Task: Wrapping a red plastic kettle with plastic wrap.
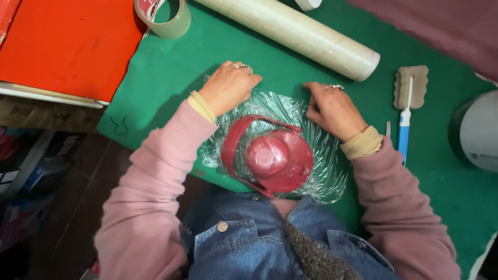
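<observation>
The left hand [228, 85] rests palm down on the far left edge of a sheet of clear plastic wrap [282, 111], fingers curled and bunched together, pressing the film onto the green table [166, 78]. The right hand [332, 109] lies opposite it on the far right edge of the same sheet, fingers drawn close and tips pushed down on the film; whether it pinches a fold cannot be told. Both hands wear rings, and pink sleeves with tan cuffs run back from the wrists.

Between the two hands and nearer the body sits a dark red lidded container with a carry handle [270, 155], seen from above and covered by the crinkled wrap, which spreads out around it on all sides. It stands at the near edge of the table, just in front of the person's denim top [233, 243].

Beyond both hands lies a long roll of clear film [290, 33], slanting away to the right hand's far side. Past the left hand, farther out, is a roll of packing tape [166, 18], lying partly on a red board [67, 46]. To the right of the right hand, a little apart, lies a blue-handled tool [404, 127] with a tan scalloped pad [411, 85] at its far end. Farther right stands a round grey-white container [480, 132].
</observation>
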